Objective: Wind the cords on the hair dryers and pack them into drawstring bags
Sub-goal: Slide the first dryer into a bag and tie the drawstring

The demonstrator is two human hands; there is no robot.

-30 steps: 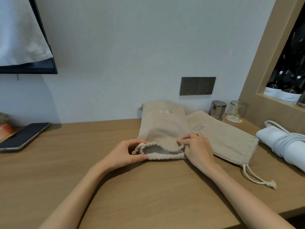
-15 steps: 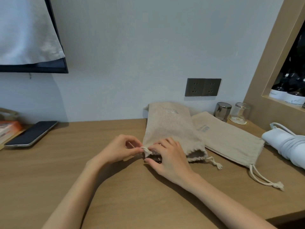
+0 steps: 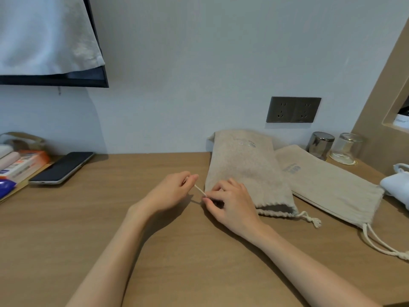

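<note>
Two drawstring bags are counted on the worktop (image 3: 88, 218), both laid flat below the socket (image 3: 293, 109). The left bag (image 3: 245, 171) is placed below the socket's left edge with its mouth turned toward the person; the right bag (image 3: 327, 187) is placed below and to the right of the socket, touching the left bag along one long side. One hair dryer (image 3: 396, 189), white, is seen only in part, well to the right of the socket and lower, just beside the mouth end of the right bag and outside both bags; whether its cord is wound cannot be told.

One metal cup (image 3: 321, 144) and one glass (image 3: 347, 147) are stood side by side just below and to the right of the socket; one phone (image 3: 62, 168) is laid far to the left of the socket, with a stack of boxes (image 3: 22, 162) farther left again.

Two hands are held below and to the left of the socket, on bare forearms. The left hand (image 3: 170, 191) is raised slightly, its thumb and forefinger pressed together on one string (image 3: 200, 190), which is drawn taut in a short slant; its other fingers are loosely curled. The right hand (image 3: 230, 202) is set palm down over the left corner of the left bag's mouth; its fingers are curled, and that corner, where the string comes out, is pinched between thumb and forefinger.
</note>
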